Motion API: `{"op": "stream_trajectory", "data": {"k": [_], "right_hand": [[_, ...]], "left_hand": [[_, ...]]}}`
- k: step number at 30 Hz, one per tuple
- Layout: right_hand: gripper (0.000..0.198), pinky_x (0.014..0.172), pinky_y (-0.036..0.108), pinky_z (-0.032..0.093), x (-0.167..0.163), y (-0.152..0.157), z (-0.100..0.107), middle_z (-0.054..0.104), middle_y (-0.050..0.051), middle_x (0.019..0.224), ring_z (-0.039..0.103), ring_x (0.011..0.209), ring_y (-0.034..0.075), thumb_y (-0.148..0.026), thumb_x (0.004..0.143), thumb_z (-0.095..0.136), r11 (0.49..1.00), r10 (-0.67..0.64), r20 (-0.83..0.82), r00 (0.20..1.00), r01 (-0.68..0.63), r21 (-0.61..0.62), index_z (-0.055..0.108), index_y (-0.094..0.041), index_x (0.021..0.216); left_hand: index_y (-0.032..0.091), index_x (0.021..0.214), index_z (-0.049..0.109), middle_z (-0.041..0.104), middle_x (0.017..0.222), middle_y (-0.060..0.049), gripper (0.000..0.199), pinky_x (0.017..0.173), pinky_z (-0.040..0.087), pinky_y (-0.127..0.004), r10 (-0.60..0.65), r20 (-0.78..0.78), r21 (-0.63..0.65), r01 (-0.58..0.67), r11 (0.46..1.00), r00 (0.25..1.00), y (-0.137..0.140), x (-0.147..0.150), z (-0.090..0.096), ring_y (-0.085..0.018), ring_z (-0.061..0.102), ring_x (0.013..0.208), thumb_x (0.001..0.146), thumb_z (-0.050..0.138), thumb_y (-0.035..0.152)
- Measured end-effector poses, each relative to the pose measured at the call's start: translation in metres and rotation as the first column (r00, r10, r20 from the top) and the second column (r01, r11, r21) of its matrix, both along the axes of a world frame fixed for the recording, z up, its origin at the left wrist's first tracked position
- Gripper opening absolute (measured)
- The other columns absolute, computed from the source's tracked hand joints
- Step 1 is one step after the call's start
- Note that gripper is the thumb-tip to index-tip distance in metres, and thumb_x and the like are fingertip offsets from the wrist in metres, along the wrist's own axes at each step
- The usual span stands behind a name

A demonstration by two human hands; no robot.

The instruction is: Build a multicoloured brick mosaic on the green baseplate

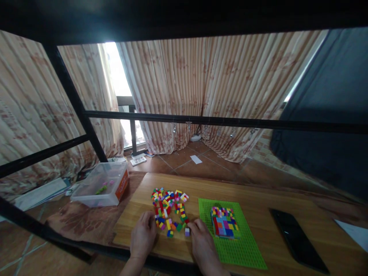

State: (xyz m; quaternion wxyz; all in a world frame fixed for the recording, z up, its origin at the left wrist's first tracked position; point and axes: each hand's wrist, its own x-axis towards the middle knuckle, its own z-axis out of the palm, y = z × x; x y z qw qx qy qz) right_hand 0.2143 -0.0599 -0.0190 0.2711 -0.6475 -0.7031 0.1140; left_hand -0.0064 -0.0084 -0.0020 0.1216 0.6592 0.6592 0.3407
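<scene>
One half-curled right hand [202, 239] beside loose bricks [168, 223]

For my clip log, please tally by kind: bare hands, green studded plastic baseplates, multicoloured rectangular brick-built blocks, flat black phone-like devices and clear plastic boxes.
Bare hands, left hand and right hand: 2
Green studded plastic baseplate: 1
Multicoloured rectangular brick-built block: 1
Flat black phone-like device: 1
Clear plastic box: 1
Total: 6

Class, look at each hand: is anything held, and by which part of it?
It cannot be told. The left hand and right hand are both beside the loose bricks, but anything pinched there is hidden or too small to make out.
</scene>
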Motion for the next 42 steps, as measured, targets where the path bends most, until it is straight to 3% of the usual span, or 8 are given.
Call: {"op": "stream_trajectory", "data": {"k": [6,30,42], "right_hand": [[0.042,0.086,0.024,0.045,0.003,0.002,-0.005,0.065,0.005,0.101,0.063,0.096,0.018,0.003,0.077,0.046,0.999,0.032,0.006,0.999,-0.032,-0.012,0.069,-0.024,0.100],[0.045,0.085,0.024,0.045,0.004,0.002,-0.012,0.065,0.004,0.101,0.063,0.096,0.017,0.004,0.076,0.046,0.999,0.037,0.007,0.999,-0.037,0.027,0.067,-0.026,0.102],[0.041,0.085,0.025,0.046,0.000,-0.006,0.006,0.065,0.005,0.100,0.062,0.097,0.018,0.001,0.083,0.041,0.999,0.003,0.000,1.000,-0.003,0.035,0.069,-0.024,0.100]], "left_hand": [[0.022,0.083,0.061,0.069,0.085,-0.003,0.017,0.068,0.045,-0.027,-0.006,0.017,0.000,0.006,1.000,1.000,0.001,0.000,0.000,-0.019,0.066,0.078,0.090,0.045,0.023],[0.023,0.082,0.062,0.070,0.084,-0.003,0.020,0.065,0.045,-0.028,-0.020,0.028,0.020,0.019,1.000,0.999,0.001,0.000,0.003,-0.019,0.067,0.077,0.091,0.044,0.025],[0.022,0.083,0.060,0.068,0.086,-0.004,0.018,0.069,0.045,-0.029,-0.001,0.007,0.001,0.001,1.000,1.000,-0.001,0.001,0.004,-0.019,0.065,0.079,0.091,0.044,0.024]]}}
